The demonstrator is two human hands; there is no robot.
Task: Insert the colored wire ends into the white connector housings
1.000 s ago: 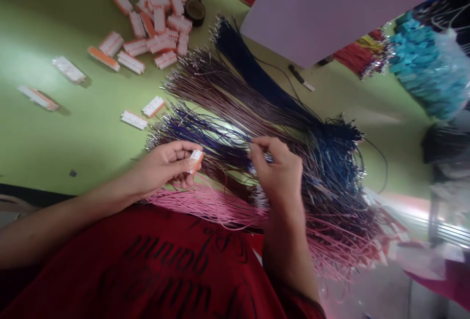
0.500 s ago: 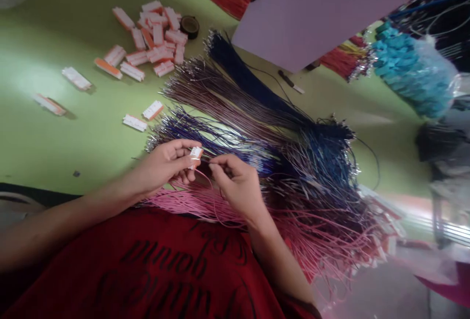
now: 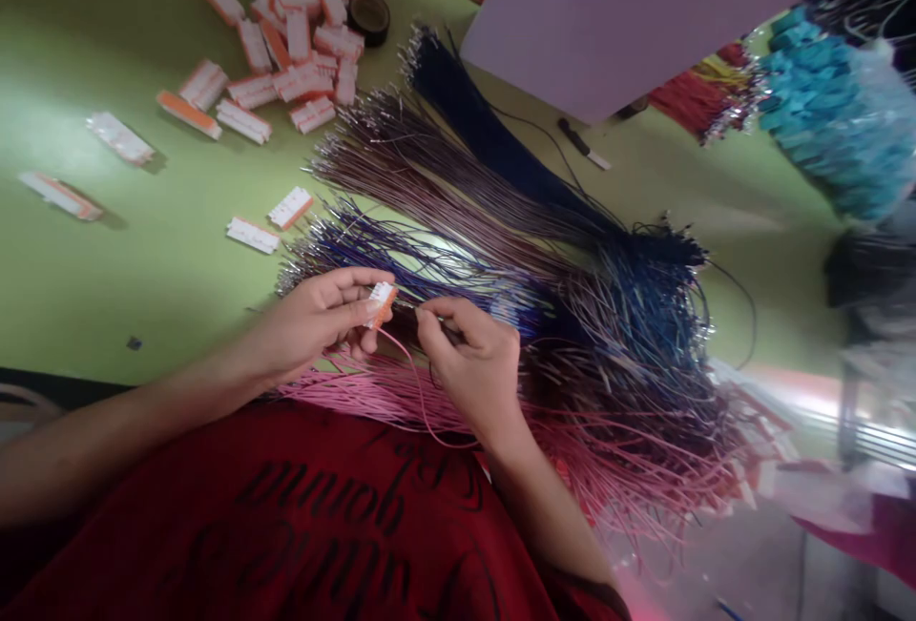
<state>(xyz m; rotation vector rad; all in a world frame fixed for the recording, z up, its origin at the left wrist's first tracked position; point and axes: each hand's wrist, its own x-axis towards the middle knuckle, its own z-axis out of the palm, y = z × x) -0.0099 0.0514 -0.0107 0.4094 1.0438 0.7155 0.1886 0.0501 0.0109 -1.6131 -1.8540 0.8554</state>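
My left hand point(image 3: 325, 316) is closed on a small white-and-orange connector housing point(image 3: 382, 304), held between thumb and fingers. A pink wire point(image 3: 409, 363) runs from the housing and curves down toward my lap. Just right of the housing, my right hand point(image 3: 468, 344) pinches a thin wire point(image 3: 407, 301) whose tip points at the housing, a small gap apart. Most of that wire is hidden by the hand. Under both hands lie bundles of blue-purple wires point(image 3: 372, 244) and pink wires point(image 3: 343, 387).
Several more housings point(image 3: 301, 82) lie in a heap at the upper left, beside a roll of black tape point(image 3: 368, 18). Brown wires point(image 3: 422, 182) and dark blue wires point(image 3: 465, 106) stretch across the green table point(image 3: 64, 287). A small knife point(image 3: 583, 144) lies near a purple board point(image 3: 608, 20).
My right hand has moved slightly right, away from the housing, and the pink wire now hangs clear of it in a longer loop. The camera view has shifted a little.
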